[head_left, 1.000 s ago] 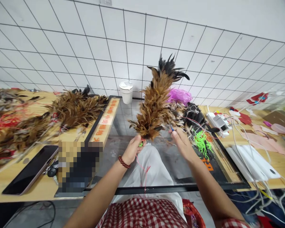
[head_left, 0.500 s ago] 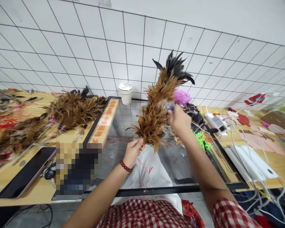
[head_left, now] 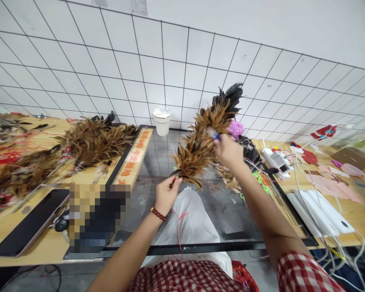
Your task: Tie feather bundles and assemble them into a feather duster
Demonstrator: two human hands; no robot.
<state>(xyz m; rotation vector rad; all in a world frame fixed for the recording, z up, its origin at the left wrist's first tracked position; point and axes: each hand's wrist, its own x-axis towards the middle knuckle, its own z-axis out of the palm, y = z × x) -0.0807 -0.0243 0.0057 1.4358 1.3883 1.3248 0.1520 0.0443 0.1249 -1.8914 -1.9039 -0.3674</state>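
Observation:
A feather duster [head_left: 202, 140] of brown feathers with black tips is held up over the glass table top [head_left: 158, 162], leaning up and to the right. My left hand [head_left: 166, 194] is closed on its lower end, where a red string [head_left: 179, 225] hangs down. My right hand [head_left: 229, 150] is raised against the middle of the feathers, fingers closed on a small blue-tipped tool [head_left: 215, 135].
Heaps of brown feathers [head_left: 94, 138] lie on the wooden table at left, with a phone [head_left: 30, 223] near the front edge. A white cup [head_left: 162, 120] stands at the back. Green cords [head_left: 260, 178], cables, white boxes [head_left: 318, 207] and red scraps crowd the right side.
My right hand rose from the duster's base to its middle with the blue tool. The duster has tilted further to the right and dropped a little.

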